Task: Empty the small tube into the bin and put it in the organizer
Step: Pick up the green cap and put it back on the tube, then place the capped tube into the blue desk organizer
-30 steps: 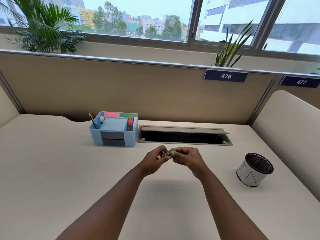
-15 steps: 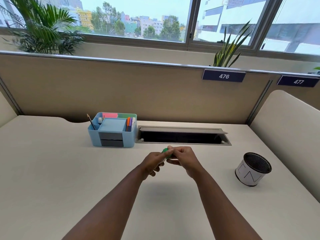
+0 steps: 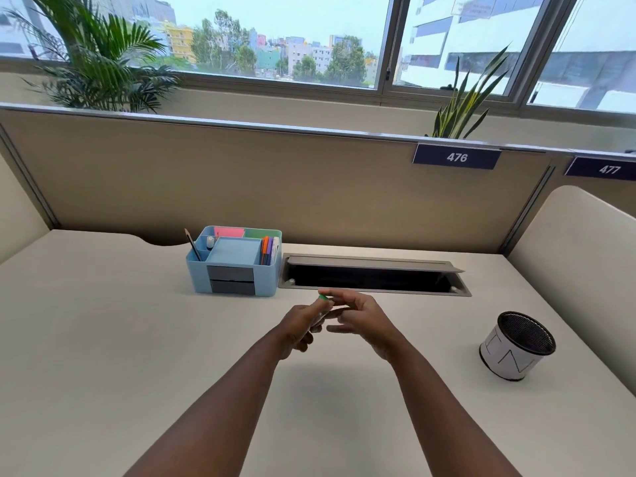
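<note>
Left hand [image 3: 298,324] gripping small tube [image 3: 322,307] above surface [image 3: 103,339], green cap pointing up. Right hand [image 3: 361,318] hovering beside, grip loose, fingers spread. Bin [image 3: 518,346] sitting well right; organizer [image 3: 237,261] behind.

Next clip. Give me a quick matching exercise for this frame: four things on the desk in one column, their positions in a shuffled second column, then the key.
Things:
1. small tube
2. bin
3. organizer
4. pencil

Places:
A. standing in the organizer's left compartment
B. on the desk at far right
C. in the left hand, the right hand close by
D. just left of the open cable slot

Pairs: 1-C, 2-B, 3-D, 4-A
</note>
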`<control>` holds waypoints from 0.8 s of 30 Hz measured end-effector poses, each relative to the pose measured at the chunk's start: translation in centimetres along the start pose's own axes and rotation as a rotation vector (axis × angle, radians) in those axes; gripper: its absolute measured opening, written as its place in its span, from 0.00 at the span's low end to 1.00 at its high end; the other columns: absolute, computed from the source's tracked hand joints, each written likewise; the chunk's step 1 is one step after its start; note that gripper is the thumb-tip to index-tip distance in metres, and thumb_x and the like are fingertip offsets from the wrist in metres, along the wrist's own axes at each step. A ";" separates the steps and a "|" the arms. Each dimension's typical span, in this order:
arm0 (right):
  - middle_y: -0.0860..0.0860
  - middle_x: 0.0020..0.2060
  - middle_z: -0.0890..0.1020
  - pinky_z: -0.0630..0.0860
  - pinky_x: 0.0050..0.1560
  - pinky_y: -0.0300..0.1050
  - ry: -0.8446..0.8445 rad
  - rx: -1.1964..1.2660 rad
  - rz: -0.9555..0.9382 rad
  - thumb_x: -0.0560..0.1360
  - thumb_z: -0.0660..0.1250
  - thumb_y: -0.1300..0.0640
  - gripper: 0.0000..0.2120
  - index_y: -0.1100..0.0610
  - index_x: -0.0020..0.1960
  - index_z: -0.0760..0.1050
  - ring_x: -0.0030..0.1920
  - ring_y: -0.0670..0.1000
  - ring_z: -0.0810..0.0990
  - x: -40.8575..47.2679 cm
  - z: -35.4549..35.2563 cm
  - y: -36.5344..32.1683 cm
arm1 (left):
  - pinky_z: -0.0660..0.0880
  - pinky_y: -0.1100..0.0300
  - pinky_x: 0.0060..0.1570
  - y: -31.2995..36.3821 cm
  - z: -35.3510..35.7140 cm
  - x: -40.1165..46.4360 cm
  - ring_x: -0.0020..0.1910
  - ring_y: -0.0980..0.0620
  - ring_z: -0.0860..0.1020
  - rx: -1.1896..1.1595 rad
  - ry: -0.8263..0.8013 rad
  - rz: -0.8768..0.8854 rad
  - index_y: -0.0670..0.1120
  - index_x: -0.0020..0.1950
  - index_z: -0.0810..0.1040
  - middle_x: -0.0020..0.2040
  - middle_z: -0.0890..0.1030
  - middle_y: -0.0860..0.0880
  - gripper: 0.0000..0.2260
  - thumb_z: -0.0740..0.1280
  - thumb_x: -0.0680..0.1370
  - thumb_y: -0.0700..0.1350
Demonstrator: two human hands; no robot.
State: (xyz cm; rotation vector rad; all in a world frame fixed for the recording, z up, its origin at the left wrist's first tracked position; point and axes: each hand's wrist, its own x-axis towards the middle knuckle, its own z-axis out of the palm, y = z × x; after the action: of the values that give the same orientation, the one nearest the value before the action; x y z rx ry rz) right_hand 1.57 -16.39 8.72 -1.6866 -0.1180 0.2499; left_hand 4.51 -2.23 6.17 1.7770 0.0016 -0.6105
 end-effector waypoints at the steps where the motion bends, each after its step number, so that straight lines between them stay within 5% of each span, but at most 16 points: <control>1: 0.53 0.52 0.77 0.82 0.45 0.39 -0.009 -0.073 -0.018 0.71 0.57 0.74 0.24 0.55 0.60 0.74 0.50 0.53 0.80 0.3 0.4 0.0 | 0.62 0.62 0.31 -0.2 -0.5 0.0 0.31 0.53 0.63 0.013 -0.016 -0.020 0.48 0.41 0.73 0.36 0.69 0.48 0.15 0.58 0.76 0.58; 5: 0.57 0.52 0.80 0.82 0.40 0.37 0.068 -0.250 -0.095 0.72 0.66 0.68 0.16 0.56 0.58 0.76 0.48 0.52 0.81 1.7 2.0 0.0 | 0.67 0.63 0.32 -0.8 -2.1 0.2 0.34 0.54 0.67 0.017 -0.043 -0.033 0.50 0.42 0.73 0.38 0.71 0.49 0.17 0.58 0.74 0.64; 9: 0.59 0.52 0.80 0.81 0.37 0.34 0.136 -0.273 -0.081 0.71 0.68 0.67 0.16 0.57 0.57 0.77 0.44 0.50 0.80 3.3 3.6 0.2 | 0.73 0.55 0.47 -1.8 -4.2 0.6 0.51 0.49 0.72 -0.027 0.016 0.004 0.50 0.58 0.68 0.53 0.72 0.46 0.20 0.54 0.75 0.63; 14: 0.62 0.53 0.80 0.81 0.39 0.37 0.233 -0.206 -0.066 0.70 0.70 0.68 0.17 0.58 0.57 0.77 0.44 0.52 0.80 5.6 5.5 0.2 | 0.74 0.50 0.53 -4.6 -9.3 1.4 0.58 0.42 0.74 0.390 0.615 0.232 0.42 0.63 0.71 0.61 0.76 0.39 0.16 0.62 0.78 0.47; 17: 0.62 0.54 0.80 0.81 0.36 0.34 0.274 -0.178 -0.064 0.69 0.70 0.68 0.17 0.59 0.57 0.77 0.42 0.52 0.80 6.9 6.3 0.2 | 0.74 0.46 0.58 -5.5 -12.6 1.4 0.63 0.40 0.71 0.603 0.780 0.226 0.41 0.67 0.67 0.65 0.72 0.38 0.21 0.66 0.75 0.41; 24: 0.61 0.52 0.81 0.82 0.50 0.52 0.417 -0.250 -0.090 0.65 0.75 0.65 0.18 0.60 0.54 0.79 0.49 0.59 0.80 10.1 8.7 -0.1 | 0.72 0.42 0.60 -6.5 -19.1 2.2 0.70 0.39 0.63 0.839 0.750 0.134 0.42 0.73 0.55 0.75 0.60 0.40 0.30 0.64 0.74 0.38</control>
State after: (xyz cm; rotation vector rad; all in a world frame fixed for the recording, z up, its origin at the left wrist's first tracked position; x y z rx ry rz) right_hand 9.35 -5.76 6.91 -1.9407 0.0901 -0.1940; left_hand 12.06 16.29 2.60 2.7006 0.1602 0.2415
